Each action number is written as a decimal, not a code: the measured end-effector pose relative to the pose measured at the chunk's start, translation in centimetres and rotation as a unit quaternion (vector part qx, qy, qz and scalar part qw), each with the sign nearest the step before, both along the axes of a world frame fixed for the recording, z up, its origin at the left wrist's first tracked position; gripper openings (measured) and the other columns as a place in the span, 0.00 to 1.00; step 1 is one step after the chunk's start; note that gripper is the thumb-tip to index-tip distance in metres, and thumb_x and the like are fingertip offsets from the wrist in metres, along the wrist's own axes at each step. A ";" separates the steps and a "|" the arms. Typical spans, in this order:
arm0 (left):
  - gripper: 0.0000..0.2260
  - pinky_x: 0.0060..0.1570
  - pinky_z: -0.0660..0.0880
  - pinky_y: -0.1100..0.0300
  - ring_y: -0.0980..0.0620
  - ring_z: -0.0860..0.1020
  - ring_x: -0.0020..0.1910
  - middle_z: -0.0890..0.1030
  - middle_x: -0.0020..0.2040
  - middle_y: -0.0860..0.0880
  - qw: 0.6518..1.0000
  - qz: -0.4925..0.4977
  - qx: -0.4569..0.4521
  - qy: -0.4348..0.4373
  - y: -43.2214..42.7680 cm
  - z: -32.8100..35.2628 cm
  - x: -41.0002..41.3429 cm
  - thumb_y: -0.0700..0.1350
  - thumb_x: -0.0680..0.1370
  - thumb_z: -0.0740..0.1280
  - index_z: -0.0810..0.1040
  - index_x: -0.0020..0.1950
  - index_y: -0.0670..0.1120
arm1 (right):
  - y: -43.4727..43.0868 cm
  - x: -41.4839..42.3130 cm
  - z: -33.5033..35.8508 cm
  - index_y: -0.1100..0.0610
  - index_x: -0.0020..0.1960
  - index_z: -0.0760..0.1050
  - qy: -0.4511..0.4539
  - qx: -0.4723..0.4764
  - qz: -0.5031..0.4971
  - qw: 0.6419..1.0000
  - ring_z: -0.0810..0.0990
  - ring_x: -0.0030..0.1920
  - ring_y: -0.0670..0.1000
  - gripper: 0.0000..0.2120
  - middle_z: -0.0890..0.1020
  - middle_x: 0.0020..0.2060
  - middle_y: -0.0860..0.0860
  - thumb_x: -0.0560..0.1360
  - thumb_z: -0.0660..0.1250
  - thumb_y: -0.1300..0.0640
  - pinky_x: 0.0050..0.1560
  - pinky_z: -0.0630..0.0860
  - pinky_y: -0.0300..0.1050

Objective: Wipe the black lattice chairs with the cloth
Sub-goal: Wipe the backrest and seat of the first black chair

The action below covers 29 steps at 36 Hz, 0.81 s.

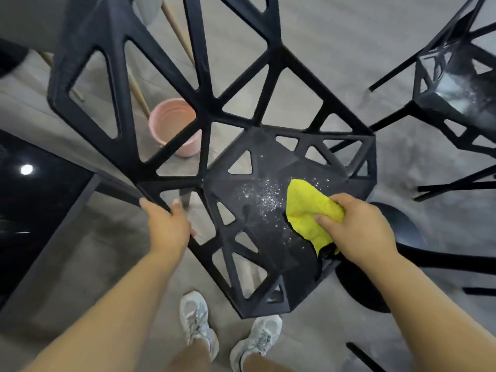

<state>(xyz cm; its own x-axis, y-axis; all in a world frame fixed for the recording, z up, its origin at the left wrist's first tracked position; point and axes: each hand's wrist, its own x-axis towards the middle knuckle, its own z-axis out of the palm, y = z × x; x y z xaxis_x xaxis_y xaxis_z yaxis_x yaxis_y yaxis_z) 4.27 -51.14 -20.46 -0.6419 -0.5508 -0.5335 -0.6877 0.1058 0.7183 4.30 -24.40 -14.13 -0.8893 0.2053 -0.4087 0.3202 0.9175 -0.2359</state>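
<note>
The right hand (pixel 359 226) held the yellow cloth (pixel 308 210) in a pinching grip on the chair (pixel 268 251) seat, beside white crumbs (pixel 265 194). The left hand (pixel 166 226) clasped the chair's frame. A careless sweep could drop crumbs through the gaps.

Black lattice chair (pixel 268 237) upright, white specks strewn over its seat, bunched yellow cloth (pixel 308 210) on the seat beside them, second lattice chair (pixel 456 98) well apart at right, seat dusty

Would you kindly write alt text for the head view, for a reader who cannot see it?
A person's right hand holds a yellow cloth on the seat of a black lattice chair beside white specks, while the left hand grips its frame. A pink bucket and a second chair stand nearby.
</note>
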 end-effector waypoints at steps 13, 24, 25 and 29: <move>0.09 0.33 0.79 0.48 0.46 0.74 0.29 0.74 0.39 0.41 0.987 -0.152 -0.020 0.040 -5.6 -2.0 -3.6 0.41 0.81 0.57 0.61 0.56 0.53 | -4.9 -5.7 -3.1 0.53 0.49 0.71 0.101 -0.083 -0.025 0.991 0.73 0.44 0.57 0.09 0.76 0.38 0.51 0.71 0.67 0.53 0.40 0.66 0.46; 0.18 0.22 0.70 0.60 0.46 0.73 0.27 0.73 0.36 0.44 0.973 -0.176 -0.076 0.129 -4.6 -4.8 -8.2 0.42 0.80 0.55 0.59 0.69 0.54 | -5.9 -9.6 -6.9 0.62 0.50 0.71 0.089 -0.297 -0.128 0.942 0.72 0.39 0.54 0.16 0.74 0.40 0.54 0.66 0.67 0.56 0.39 0.66 0.47; 0.16 0.20 0.69 0.61 0.46 0.74 0.27 0.73 0.38 0.44 0.971 -0.176 -0.091 0.137 -4.5 -5.1 -8.4 0.42 0.80 0.56 0.61 0.67 0.53 | -6.0 -9.8 -7.4 0.62 0.51 0.71 0.091 -0.314 -0.133 0.936 0.73 0.41 0.56 0.21 0.75 0.42 0.56 0.61 0.66 0.54 0.41 0.68 0.48; 0.05 0.20 0.68 0.61 0.43 0.74 0.30 0.73 0.40 0.42 0.960 -0.173 -0.124 0.183 -4.7 -6.2 -8.8 0.44 0.80 0.57 0.66 0.56 0.49 | -6.5 -10.5 -9.3 0.61 0.47 0.74 0.095 -0.455 -0.163 0.870 0.77 0.44 0.58 0.14 0.78 0.43 0.57 0.61 0.65 0.58 0.46 0.75 0.54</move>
<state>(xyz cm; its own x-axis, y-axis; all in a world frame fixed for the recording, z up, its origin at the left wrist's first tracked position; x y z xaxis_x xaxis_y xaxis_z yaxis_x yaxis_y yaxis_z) -4.52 -55.79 -26.67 -0.9286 -0.3522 -0.1167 -0.2868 0.4819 0.8280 -6.22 -30.87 -23.40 -0.9139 0.1275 -0.3854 0.4039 0.1900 -0.8949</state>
